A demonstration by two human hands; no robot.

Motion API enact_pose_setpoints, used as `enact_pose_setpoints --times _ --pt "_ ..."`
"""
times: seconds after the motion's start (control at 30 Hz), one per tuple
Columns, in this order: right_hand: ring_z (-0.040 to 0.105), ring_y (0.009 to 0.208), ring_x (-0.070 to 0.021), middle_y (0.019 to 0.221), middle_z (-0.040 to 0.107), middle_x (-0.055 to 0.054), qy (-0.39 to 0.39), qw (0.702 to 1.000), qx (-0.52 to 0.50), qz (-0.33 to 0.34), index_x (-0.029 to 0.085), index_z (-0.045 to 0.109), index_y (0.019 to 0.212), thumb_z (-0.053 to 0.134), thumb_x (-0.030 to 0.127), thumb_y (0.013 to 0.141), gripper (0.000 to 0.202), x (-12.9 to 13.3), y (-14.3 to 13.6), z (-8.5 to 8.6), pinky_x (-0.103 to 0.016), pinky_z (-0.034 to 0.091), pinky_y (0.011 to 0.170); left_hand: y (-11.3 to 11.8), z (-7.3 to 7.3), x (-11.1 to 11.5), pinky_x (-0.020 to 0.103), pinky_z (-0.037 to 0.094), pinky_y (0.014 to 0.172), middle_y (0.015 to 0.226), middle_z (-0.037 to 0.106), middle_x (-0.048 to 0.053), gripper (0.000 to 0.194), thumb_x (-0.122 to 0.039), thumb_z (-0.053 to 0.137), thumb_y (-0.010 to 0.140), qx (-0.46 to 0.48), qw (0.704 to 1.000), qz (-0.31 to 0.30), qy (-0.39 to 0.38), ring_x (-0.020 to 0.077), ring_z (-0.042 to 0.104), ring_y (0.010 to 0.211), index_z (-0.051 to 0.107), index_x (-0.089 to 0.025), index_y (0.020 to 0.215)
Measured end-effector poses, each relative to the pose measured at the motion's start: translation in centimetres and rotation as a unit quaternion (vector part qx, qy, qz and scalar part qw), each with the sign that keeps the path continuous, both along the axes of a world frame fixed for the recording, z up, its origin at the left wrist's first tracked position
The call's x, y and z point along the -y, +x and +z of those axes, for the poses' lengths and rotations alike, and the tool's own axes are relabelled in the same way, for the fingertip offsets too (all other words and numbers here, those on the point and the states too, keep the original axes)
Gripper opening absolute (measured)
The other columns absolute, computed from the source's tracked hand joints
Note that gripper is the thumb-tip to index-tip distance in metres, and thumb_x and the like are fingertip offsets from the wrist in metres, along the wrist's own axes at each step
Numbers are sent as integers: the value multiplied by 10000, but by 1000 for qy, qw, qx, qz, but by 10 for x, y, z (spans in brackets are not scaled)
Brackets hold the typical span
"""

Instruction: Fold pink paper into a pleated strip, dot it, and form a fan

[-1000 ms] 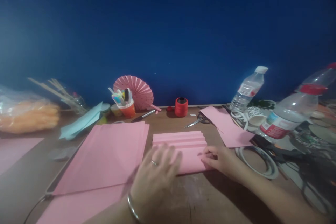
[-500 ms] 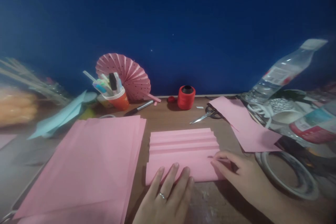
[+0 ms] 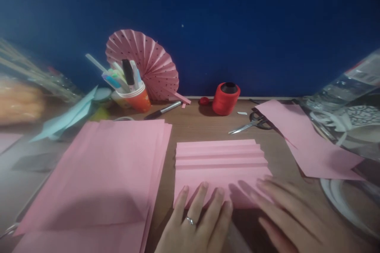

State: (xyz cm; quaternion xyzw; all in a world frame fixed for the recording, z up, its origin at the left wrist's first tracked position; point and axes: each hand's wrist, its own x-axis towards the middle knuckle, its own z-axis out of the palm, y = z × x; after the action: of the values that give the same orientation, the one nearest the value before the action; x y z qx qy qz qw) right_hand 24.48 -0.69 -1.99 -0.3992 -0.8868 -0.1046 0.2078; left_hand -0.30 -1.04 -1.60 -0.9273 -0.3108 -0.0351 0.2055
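A pink sheet of paper (image 3: 219, 172) with several accordion pleats across its far part lies on the wooden table. My left hand (image 3: 197, 219), with a ring on one finger, rests on its near edge, fingers stretched out and slightly apart. Over the sheet's near right corner is my right hand (image 3: 297, 215), fingers extended and a bit blurred, with nothing held. Whether its fingertips touch the paper I cannot tell. To the left lies a stack of pink paper (image 3: 103, 170).
Behind stand a cup of pens (image 3: 138, 101), a pleated pink paper fan (image 3: 148, 59) and a red thread spool (image 3: 226, 99). Scissors (image 3: 252, 122), a cut pink paper piece (image 3: 308, 142), a tape roll (image 3: 338, 201) and a plastic bottle (image 3: 341, 87) are on the right.
My right hand has let go of the paper's right edge and opened out. The near strip that stood folded up now lies flatter. The view has shifted, while my left hand stays on the sheet.
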Motion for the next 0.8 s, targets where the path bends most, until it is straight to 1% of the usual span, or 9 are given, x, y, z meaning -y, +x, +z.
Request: enact_pose_setpoints --times 0.07,0.13,0.23,0.3,0.4,0.47,0.6,0.8 --pt "486 1083 -241 1208 525 -56 1 998 48 36 174 524 1155 518 311 754 425 5 -7 -2 -347 369 925 1 0 0 380 343 898 1316 406 10 398 -270 377 854 7 1000 3 -6 232 411 1127 398 -240 1250" --pt "465 1108 -245 1240 498 -64 -4 997 71 35 150 511 1171 513 352 749 468 8 -14 -5 -342 372 923 2 0 0 379 335 901 1303 422 6 389 -278 377 857 14 1000 7 -11 228 421 1119 406 -242 1244" --pt "449 1127 -244 1247 492 -65 -7 996 79 33 146 506 1176 509 376 746 488 8 -18 -8 -340 362 934 4 -1 1 387 331 896 1268 463 -1 368 -285 372 858 30 999 18 -10 226 445 1093 435 -251 1219" --pt "444 1133 -243 1247 492 -67 -2 996 83 37 148 511 1171 512 382 743 488 6 -18 -9 -347 323 965 5 -2 2 394 333 892 1259 473 -5 362 -291 363 860 39 999 30 -10 227 448 1088 440 -260 1212" --pt "436 1139 -248 1256 482 -78 -2 995 96 40 142 512 1170 513 400 740 502 5 -16 -10 -372 249 1007 5 -3 3 393 338 892 1288 441 -11 378 -290 355 862 25 999 34 -20 228 428 1110 412 -271 1235" --pt "429 1144 -251 1258 479 -83 -4 994 103 41 140 514 1170 506 416 742 509 5 -15 -9 -381 225 1016 4 -3 3 398 333 898 1299 428 -6 383 -297 357 860 23 999 36 -23 232 416 1123 406 -272 1240" --pt "417 1155 -249 1257 482 -75 -7 993 115 40 148 514 1171 494 424 748 506 5 -16 -9 -377 244 1002 3 -2 3 407 313 912 1297 430 13 392 -299 377 854 25 999 29 -30 236 409 1131 407 -261 1243" --pt "392 1173 -252 1273 466 -64 -10 991 126 29 160 498 1189 479 435 751 518 6 -17 -8 -385 273 977 1 -1 3 404 321 907 1320 401 5 406 -287 372 856 15 999 28 -35 238 399 1143 381 -261 1261"
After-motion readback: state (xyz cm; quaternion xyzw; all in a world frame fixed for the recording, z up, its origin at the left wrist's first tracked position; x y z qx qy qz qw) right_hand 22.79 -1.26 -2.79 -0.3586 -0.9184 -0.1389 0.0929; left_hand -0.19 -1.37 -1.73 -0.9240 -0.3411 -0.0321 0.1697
